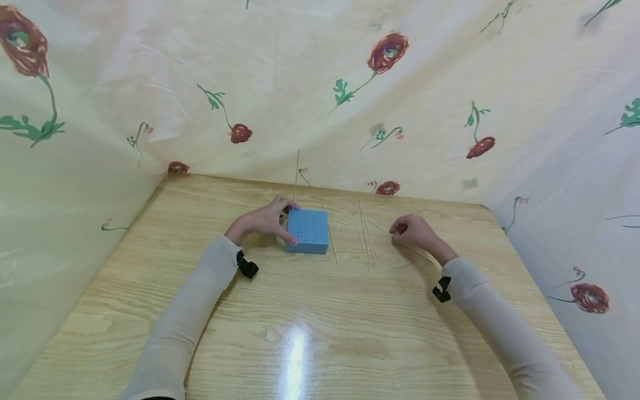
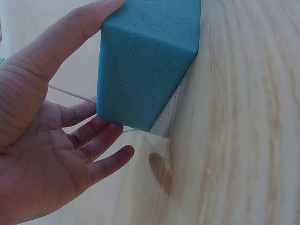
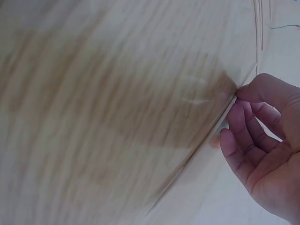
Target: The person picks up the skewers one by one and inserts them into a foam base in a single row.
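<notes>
A blue foam block (image 1: pixel 311 229) with rows of small holes in its top sits on the table. My left hand (image 1: pixel 264 219) grips its left side, thumb at the near corner and fingers round the far one. From the block's far left edge a thin wooden stick (image 1: pixel 296 178) stands upright; in the left wrist view this stick (image 2: pixel 70 93) runs behind the thumb. To the right, my right hand (image 1: pixel 416 231) pinches another thin stick (image 3: pixel 213 129) between thumb and fingertips. That stick lies slanted, very close to the tabletop.
Several loose sticks (image 1: pixel 364 236) lie on the wooden table (image 1: pixel 350 322) between the block and my right hand. One more stick (image 1: pixel 333 241) lies just right of the block. A flowered sheet (image 1: pixel 300 83) hangs behind and at both sides.
</notes>
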### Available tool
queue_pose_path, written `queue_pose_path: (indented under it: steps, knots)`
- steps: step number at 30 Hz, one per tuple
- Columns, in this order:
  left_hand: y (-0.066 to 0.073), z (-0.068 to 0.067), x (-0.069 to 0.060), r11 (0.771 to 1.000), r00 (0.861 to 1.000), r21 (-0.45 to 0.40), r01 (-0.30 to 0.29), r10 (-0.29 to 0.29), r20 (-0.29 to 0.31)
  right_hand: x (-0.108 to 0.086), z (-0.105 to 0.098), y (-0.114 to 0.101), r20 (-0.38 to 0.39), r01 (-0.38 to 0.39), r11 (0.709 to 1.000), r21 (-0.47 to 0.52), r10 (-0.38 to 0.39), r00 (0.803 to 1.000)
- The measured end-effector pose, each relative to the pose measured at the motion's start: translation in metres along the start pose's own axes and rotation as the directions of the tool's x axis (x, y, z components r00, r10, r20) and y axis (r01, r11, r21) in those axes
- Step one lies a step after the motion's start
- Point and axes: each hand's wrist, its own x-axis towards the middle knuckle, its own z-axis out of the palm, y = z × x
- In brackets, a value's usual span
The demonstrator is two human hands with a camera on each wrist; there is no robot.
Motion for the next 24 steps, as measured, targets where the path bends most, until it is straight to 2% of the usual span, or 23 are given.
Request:
queue_pose_path:
  steps: [10,24]
  knots:
    - [-0.0012,0.0001,0.0015,1.000,1.000,0.009,0.011,-0.011,0.001,-0.0027,-0.0004,0.0010,-0.004,0.033,0.999,-0.006,-0.033,0.999]
    - [-0.0024,-0.0005,0.0022,1.000,1.000,0.025,0.001,-0.002,0.002,-0.0001,0.0034,-0.0039,-0.011,-0.007,0.998,-0.067,0.006,1.000]
